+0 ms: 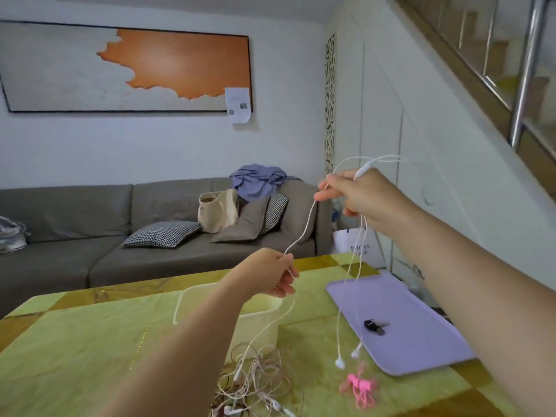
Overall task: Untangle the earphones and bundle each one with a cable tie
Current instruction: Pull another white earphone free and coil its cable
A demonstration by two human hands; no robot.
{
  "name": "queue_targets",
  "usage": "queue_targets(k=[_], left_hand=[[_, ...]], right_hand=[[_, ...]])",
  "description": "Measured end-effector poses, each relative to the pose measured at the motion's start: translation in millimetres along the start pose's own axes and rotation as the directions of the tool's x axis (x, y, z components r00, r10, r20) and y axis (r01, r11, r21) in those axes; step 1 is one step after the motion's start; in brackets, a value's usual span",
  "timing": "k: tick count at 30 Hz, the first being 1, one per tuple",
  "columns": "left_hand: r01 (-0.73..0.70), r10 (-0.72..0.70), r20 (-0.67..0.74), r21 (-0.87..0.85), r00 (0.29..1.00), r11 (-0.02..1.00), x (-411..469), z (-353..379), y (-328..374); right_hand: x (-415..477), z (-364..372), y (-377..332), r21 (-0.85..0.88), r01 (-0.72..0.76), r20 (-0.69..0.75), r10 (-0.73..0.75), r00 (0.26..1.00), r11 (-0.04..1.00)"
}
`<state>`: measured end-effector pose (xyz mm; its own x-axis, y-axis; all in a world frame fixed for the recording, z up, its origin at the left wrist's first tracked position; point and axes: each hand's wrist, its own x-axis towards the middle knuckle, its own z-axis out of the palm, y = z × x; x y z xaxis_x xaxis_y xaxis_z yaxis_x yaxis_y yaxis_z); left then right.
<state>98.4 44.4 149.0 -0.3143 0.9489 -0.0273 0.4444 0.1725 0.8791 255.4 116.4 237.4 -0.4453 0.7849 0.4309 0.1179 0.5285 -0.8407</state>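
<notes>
A long grey sofa [75, 212] stands by the white wall [150, 145]. On it lie a checked pillow [162, 234], a grey pillow [243, 225] and one more checked pillow [275, 210]. A cream bag [218, 212] sits between them, and a blue cloth [258, 180] is heaped above it. A big picture [180, 64] with an orange patch hangs over the sofa, with a sheet of paper [237, 105] stuck on its bottom right corner. A white shopping bag [358, 245] stands beside the sofa. On the yellow-green table [90, 341] are a purple tray [421, 326] and a cream box [258, 325]. A shiny stair rail [526, 70] goes up on the right.
</notes>
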Motion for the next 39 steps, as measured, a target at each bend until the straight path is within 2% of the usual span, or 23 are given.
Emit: queue_targets(k=[3,6,12,14,16,18,19,21,23,25,28,30,32,36,39], left_hand=[[0.035,-0.024,0.104,-0.105,0.994,0.994,5.2,35.5,-0.3],[0.142,-0.112,0.170,-0.177,0.979,0.974,11.5,61.8,-10.1],[0.256,-0.236,0.105,-0.247,0.966,0.935,39.7,82.9,-40.2],[0.281,-0.262,0.108,-0.241,0.959,0.929,46.9,83.2,-51.9],[0.308,-0.284,0.149,-0.173,0.947,0.936,52.6,81.5,-64.1],[0.326,-0.312,0.199,-0.041,0.929,0.945,55.7,81.3,-73.8],[0.321,-0.311,0.222,-0.010,0.924,0.947,54.8,81.7,-75.7],[0.287,-0.261,0.274,-0.058,0.926,0.956,53.4,83.6,-75.1],[0.241,-0.161,0.334,-0.214,0.929,0.947,51.6,87.2,-70.0],[0.222,-0.066,0.380,-0.385,0.923,0.896,52.1,90.2,-66.9],[0.247,0.017,0.408,-0.584,0.913,0.773,50.1,86.3,-65.3],[0.272,0.055,0.434,-0.652,0.899,0.708,45.9,80.7,-64.2],[0.249,0.089,0.412,-0.694,0.907,0.676,40.4,75.3,-61.2],[0.112,0.205,0.263,-0.830,0.943,0.547,32.5,56.2,-45.4],[-0.002,0.273,0.145,-0.881,0.951,0.473,28.4,30.8,-33.9]], right_hand=[[-9.5,-4.4,25.3,-0.042,-0.108,0.106,0.112,0.988,0.993],[-18.1,-7.5,52.1,-0.105,-0.225,0.261,0.245,0.934,0.969],[-15.6,-7.2,92.7,-0.261,-0.351,0.418,0.433,0.798,0.899],[-15.2,-2.4,102.3,-0.406,-0.353,0.497,0.528,0.689,0.843],[-16.3,5.4,112.4,-0.510,-0.344,0.579,0.611,0.540,0.788],[-15.1,13.6,125.7,-0.470,-0.399,0.663,0.614,0.429,0.787],[-13.6,16.9,131.2,-0.397,-0.452,0.698,0.583,0.415,0.798],[-8.1,22.3,142.2,-0.192,-0.562,0.735,0.498,0.461,0.804],[-2.5,27.9,150.0,0.032,-0.641,0.726,0.423,0.543,0.767],[2.5,33.7,153.9,0.220,-0.675,0.689,0.378,0.618,0.704],[8.6,35.7,148.5,0.349,-0.643,0.641,0.326,0.694,0.682],[15.8,32.9,142.0,0.380,-0.608,0.581,0.331,0.743,0.697],[25.4,30.4,136.3,0.357,-0.597,0.537,0.366,0.760,0.718],[39.5,34.4,136.6,0.124,-0.614,0.579,0.446,0.683,0.779],[38.8,44.5,150.3,-0.002,-0.633,0.563,0.524,0.639,0.774]])
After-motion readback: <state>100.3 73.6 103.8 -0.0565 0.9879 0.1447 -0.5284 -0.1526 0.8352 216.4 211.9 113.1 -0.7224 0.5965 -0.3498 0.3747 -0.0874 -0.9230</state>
